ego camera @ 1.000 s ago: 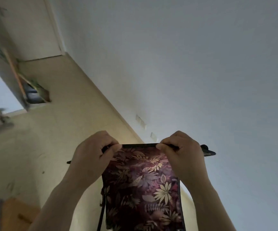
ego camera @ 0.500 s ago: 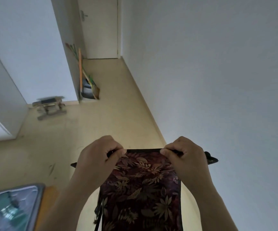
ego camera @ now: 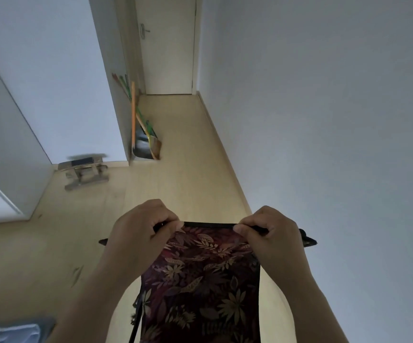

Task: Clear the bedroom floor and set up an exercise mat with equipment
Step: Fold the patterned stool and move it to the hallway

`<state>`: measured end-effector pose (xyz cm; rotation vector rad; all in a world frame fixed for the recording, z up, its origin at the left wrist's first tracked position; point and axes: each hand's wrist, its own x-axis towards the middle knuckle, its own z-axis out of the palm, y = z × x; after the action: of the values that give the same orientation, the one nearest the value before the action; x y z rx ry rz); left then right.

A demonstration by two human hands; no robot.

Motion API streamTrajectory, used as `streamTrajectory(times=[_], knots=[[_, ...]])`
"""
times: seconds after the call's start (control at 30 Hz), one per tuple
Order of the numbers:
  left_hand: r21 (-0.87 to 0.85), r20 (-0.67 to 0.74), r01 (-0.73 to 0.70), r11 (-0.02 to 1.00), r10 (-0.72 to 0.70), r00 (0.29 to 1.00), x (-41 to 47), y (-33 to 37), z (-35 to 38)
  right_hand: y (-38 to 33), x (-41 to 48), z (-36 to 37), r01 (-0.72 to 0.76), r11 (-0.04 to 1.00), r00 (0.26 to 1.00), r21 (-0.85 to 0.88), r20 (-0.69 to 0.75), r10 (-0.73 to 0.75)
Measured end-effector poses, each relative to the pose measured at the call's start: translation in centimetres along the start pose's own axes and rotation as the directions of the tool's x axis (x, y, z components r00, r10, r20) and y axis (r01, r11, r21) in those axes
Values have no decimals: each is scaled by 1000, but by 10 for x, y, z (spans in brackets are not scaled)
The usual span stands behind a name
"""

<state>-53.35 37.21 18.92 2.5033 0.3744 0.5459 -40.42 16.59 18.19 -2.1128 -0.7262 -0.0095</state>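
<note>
Low in the middle of the view, above a pale wood-grain floor point(ego camera: 180, 169) and just beside a plain white wall point(ego camera: 336, 120): a leaf-print cloth point(ego camera: 200, 280), held up flat by its top edge. Dark maroon weave, printed with gold and tan leaves and daisy-like flowers; top hem bound in black, a black tip jutting out on each side past the knuckles, a thin black strap point(ego camera: 136, 318) dangling along the left edge. Left hand point(ego camera: 141, 229) clenched on the hem near its left corner, thumb and forefinger pinching it, and right hand point(ego camera: 272, 236) likewise curled and pinching near the right corner. Farther off, propped against a jutting white wall corner: a broom point(ego camera: 155, 147) with tan bristles, a grey dustpan point(ego camera: 142, 151), an orange pole point(ego camera: 133, 115), slim green and red sticks. Beyond these, a smooth cream door point(ego camera: 168, 45) with a metal lever handle point(ego camera: 143, 29). To the left on the floor, a low grey metal device point(ego camera: 84, 169) with bars, blurred. In the bottom-left corner, a grey-edged bluish padded thing point(ego camera: 10, 332), too blurred to name.
</note>
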Motion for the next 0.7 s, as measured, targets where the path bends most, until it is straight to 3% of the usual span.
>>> streamTrajectory(times=[0.37,0.7], knots=[[72,-73,52,996,-46,996,133,-5,14,29,155,-5,99,995,994,29,43,-100],[17,-111,53,998,-51,993,266,-84,23,36,301,50,141,990,990,-9,30,-141]])
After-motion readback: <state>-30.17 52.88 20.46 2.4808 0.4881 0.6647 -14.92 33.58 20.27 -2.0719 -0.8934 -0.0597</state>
